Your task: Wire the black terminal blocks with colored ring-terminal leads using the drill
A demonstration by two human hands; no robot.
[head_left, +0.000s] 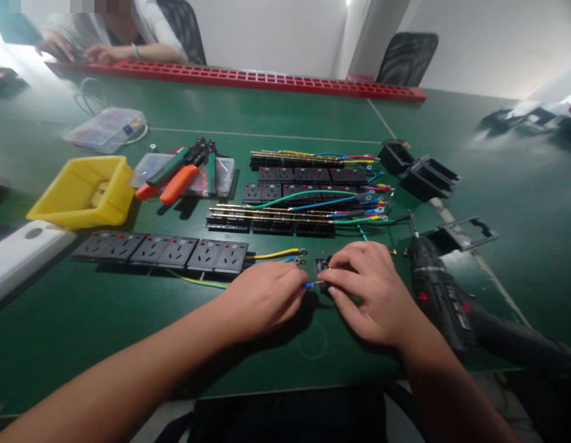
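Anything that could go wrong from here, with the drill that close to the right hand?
1. The right hand might bump the drill lying beside it.
2. The blue wire in the left hand could slip at the small black part.
3. The green-yellow wire runs toward the left hand and might snag.

Green flat table (285,114) standing loaded
Yellow plastic bin (77,214), long black socket strip (160,252), black pistol-shaped drill (437,286) are lying there.
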